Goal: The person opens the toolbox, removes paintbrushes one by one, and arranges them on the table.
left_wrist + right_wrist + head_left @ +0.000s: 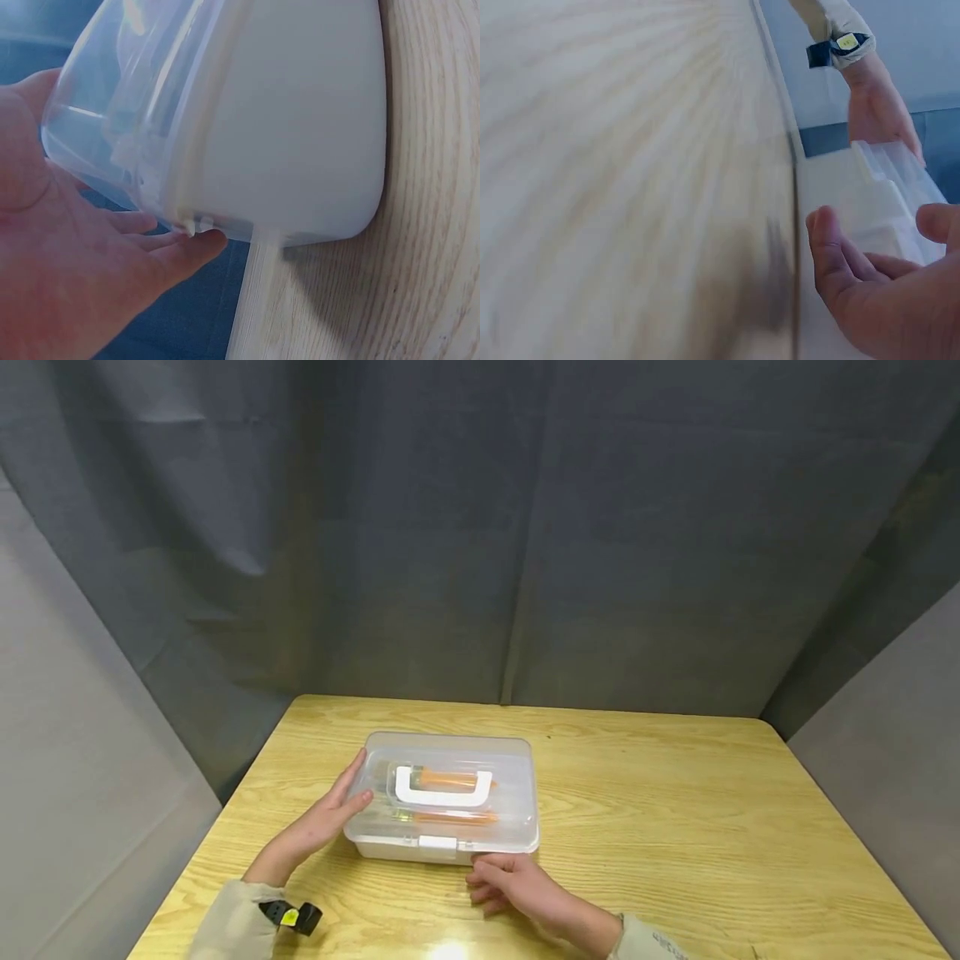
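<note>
On the left half of the wooden table (675, 827), a clear-lidded storage box (381, 850) sits flat, its lid (512, 789) down, its white handle (442, 797) lying on top and 2 orange items (456, 818) showing through. The left hand (322, 822) rests at the box's left end, its fingers spread along the side and its thumb over the lid's edge, touching rather than clutching. The right hand (525, 885) is at the front wall, just right of the white latch (437, 842), fingers loosely bent and thumb apart from them in the right wrist view; it pinches nothing there, and whether the fingertips press the wall I cannot tell. The step in hand looks like steadying the box while the right hand works along its front. To do that well, the left palm should brace the end lightly, as clear plastic will probably flex under a hard squeeze. Right fingertips do best low on the front wall, clear of the latch unless it is wanted, with even pressure from 2 sides so that the base doesn't skid or swing.
</note>
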